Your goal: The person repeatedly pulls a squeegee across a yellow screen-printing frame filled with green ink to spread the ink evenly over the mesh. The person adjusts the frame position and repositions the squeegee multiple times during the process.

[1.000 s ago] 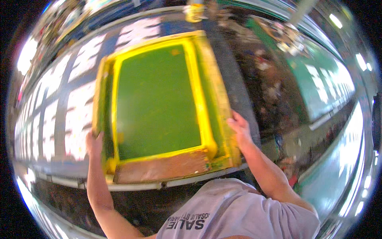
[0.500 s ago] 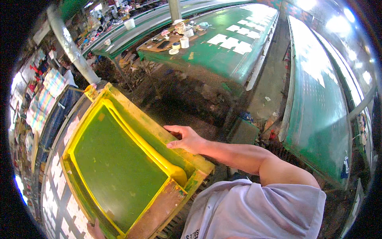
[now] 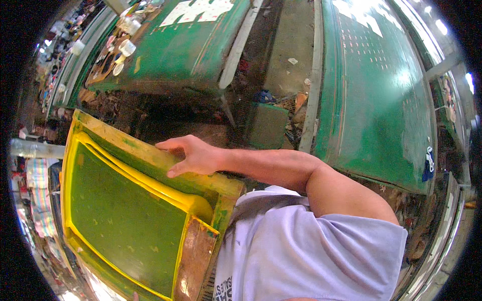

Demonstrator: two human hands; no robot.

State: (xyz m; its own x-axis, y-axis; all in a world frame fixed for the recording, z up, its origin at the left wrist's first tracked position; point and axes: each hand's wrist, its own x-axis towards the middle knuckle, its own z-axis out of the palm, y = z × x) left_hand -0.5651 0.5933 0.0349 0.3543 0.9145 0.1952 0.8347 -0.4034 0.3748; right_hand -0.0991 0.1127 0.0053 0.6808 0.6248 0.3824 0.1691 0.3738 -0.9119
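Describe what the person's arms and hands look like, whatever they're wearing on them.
Only the right hand shows: bare, no glove, ring or watch visible. The forearm is uncovered up to a short sleeve of a pale lilac T-shirt with dark printed lettering near its lower hem. The left hand is out of view.

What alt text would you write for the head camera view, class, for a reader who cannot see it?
A person's right hand grips the top edge of a large screen-printing frame, yellow-edged with green mesh, held tilted against their body. The left hand is out of view. Behind stand long green tables, one carrying small white pots, with a littered floor between them.
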